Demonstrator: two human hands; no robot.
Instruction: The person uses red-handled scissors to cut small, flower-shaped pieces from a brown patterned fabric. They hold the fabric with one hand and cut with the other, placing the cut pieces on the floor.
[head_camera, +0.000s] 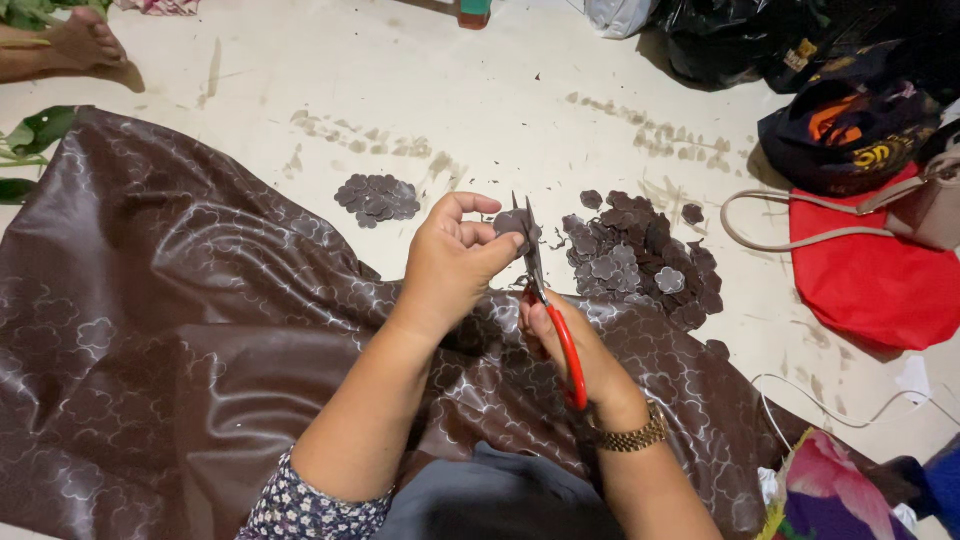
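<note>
Snipping round a small flower piece (512, 222) pinched in my left hand (455, 262), my right hand (560, 335) gripping the scissors (548, 305); next, I judge, turning it.

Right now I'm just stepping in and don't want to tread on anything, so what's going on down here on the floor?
A person sits on the floor cutting small flower shapes out of dark brown patterned fabric. The left hand pinches a small fabric piece while the right hand works red-handled scissors on it. Two piles of cut pieces lie ahead: a small pile and a bigger pile.
</note>
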